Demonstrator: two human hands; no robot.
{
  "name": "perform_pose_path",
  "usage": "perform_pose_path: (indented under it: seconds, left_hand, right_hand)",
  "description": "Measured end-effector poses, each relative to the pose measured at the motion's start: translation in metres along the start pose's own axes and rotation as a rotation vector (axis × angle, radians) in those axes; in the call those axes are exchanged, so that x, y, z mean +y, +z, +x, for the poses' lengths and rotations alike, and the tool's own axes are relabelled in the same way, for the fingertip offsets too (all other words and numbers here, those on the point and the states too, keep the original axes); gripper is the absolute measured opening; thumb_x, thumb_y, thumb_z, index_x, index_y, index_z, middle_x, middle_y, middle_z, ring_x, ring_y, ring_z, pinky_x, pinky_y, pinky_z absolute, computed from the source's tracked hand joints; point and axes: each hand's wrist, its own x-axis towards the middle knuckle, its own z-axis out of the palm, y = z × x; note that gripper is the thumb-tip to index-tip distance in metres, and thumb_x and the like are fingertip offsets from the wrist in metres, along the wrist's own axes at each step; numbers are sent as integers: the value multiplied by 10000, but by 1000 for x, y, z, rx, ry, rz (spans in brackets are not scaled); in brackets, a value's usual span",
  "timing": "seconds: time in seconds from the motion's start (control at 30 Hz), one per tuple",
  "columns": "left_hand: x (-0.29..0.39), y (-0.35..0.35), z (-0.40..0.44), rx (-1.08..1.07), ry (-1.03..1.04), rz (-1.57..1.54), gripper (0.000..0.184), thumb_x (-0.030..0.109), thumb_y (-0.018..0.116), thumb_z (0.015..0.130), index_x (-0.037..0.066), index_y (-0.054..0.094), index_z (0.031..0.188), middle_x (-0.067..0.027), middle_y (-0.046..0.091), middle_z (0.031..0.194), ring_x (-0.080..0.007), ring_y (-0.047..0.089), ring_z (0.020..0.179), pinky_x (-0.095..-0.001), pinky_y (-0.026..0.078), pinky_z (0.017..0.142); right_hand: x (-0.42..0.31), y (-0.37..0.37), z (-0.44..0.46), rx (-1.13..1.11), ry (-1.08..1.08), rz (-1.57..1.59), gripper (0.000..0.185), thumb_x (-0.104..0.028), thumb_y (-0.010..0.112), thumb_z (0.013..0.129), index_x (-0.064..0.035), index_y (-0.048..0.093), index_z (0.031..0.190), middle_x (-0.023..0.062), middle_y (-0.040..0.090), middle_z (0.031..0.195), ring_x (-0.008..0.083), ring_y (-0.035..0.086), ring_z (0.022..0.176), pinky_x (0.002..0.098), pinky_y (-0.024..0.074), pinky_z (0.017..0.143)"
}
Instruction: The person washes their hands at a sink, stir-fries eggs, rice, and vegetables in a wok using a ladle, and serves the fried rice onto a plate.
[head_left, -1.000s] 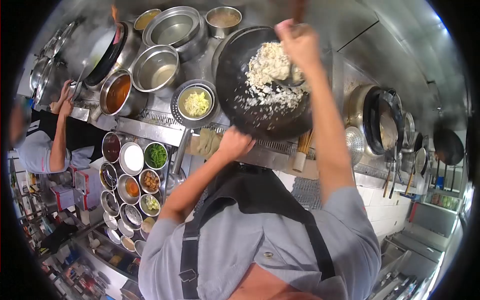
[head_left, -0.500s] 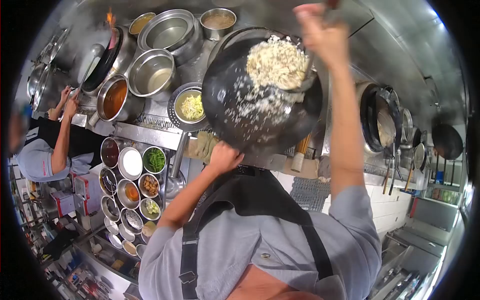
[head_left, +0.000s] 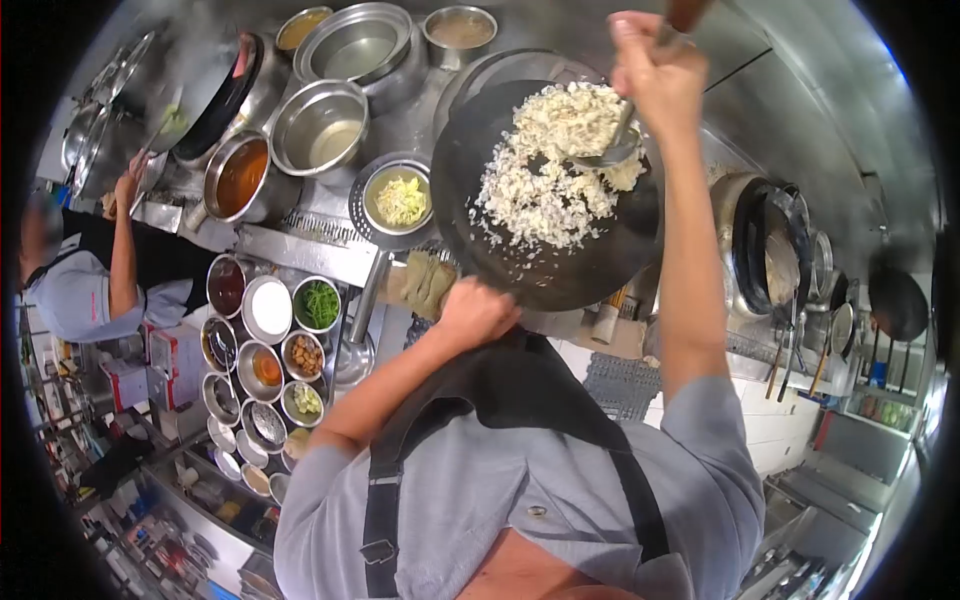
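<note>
A black wok (head_left: 462,190) stands over the burner in front of me, its inside spread with pale fried rice (head_left: 545,195). My left hand (head_left: 478,312) is closed at the wok's near rim; the exact grip is hidden under the fingers. My right hand (head_left: 660,85) is wrapped round the handle of a metal ladle (head_left: 612,152), whose wooden end sticks out above the fist. The ladle's bowl lies in the rice at the wok's far right side. Close to my left hand, a folded cloth (head_left: 428,284) rests on the stove's front edge.
A bowl of shredded pale vegetable (head_left: 402,200) sits on a perforated strainer (head_left: 362,215) left of the wok. Steel pots (head_left: 320,130) stand behind it. Several ingredient bowls (head_left: 267,314) fill the left side. A co-worker (head_left: 95,290) stands at another wok on the left.
The wok has tipped down flatter, and the tossed rice has landed and spread toward its middle. My left hand has shifted slightly right; my right hand still holds the ladle.
</note>
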Motion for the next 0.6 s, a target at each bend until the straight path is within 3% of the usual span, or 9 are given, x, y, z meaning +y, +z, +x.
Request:
perform_pose_path:
  seconds: [0.07,0.1,0.17,0.27,0.33,0.37,0.43,0.5,0.6]
  left_hand:
    - [13,-36,43,180,133,8,246,293,745,769,113,609,672,-70,600,582,-281,620,574,-423,478,583]
    - [5,-31,64,192,117,1,245,298,735,781,114,613,673,-71,606,588,-281,620,574,-423,477,584]
    - [-17,-8,85,212,104,33,252,306,715,802,117,619,666,-74,617,597,-283,620,574,-427,475,584]
    - [-37,32,64,136,76,91,276,317,692,823,119,621,644,-79,628,605,-289,625,583,-438,477,593]
    - [-33,31,18,14,-3,74,290,327,684,828,123,620,633,-85,634,610,-294,636,604,-444,485,621]
    - [-20,22,11,20,-21,49,289,323,686,827,120,621,631,-86,631,606,-296,637,614,-441,489,642]
    - [7,-19,6,33,-73,1,288,317,690,823,115,624,627,-88,625,598,-300,641,633,-435,496,684]
    - [16,-37,42,89,-7,-22,270,309,690,821,106,645,650,-85,617,589,-298,639,624,-430,498,714]
    - [-10,-20,88,177,62,-3,231,290,688,820,95,675,695,-80,610,584,-292,633,605,-426,500,721]
  right_hand:
    - [-16,13,-23,242,-117,14,204,-212,693,936,-16,722,984,6,603,578,44,519,484,233,393,451]
    - [-16,29,-40,257,1,-1,221,-241,692,938,-22,727,937,33,617,577,96,542,486,284,426,471]
    - [66,83,-43,214,-355,-228,298,-315,676,942,-30,721,869,77,646,592,196,601,532,345,492,569]
    - [65,64,-30,72,-176,-358,346,-371,683,927,-33,720,866,72,656,600,197,621,550,336,515,607]
    - [44,10,8,-75,-27,-365,351,-373,717,901,-23,719,879,27,634,579,124,599,531,295,501,569]
    - [11,-11,11,-88,45,-137,377,-381,704,903,-31,730,766,47,612,528,145,618,521,273,489,528]
    - [-1,-33,3,81,1,78,279,-269,685,929,-35,721,779,-7,608,533,74,576,494,249,460,508]
    - [-14,-7,-30,279,-89,66,287,-257,679,929,-26,711,762,27,620,542,113,590,496,283,483,544]
    - [24,40,-53,245,-222,-198,362,-287,681,922,-13,681,685,111,630,572,216,616,521,352,513,621]
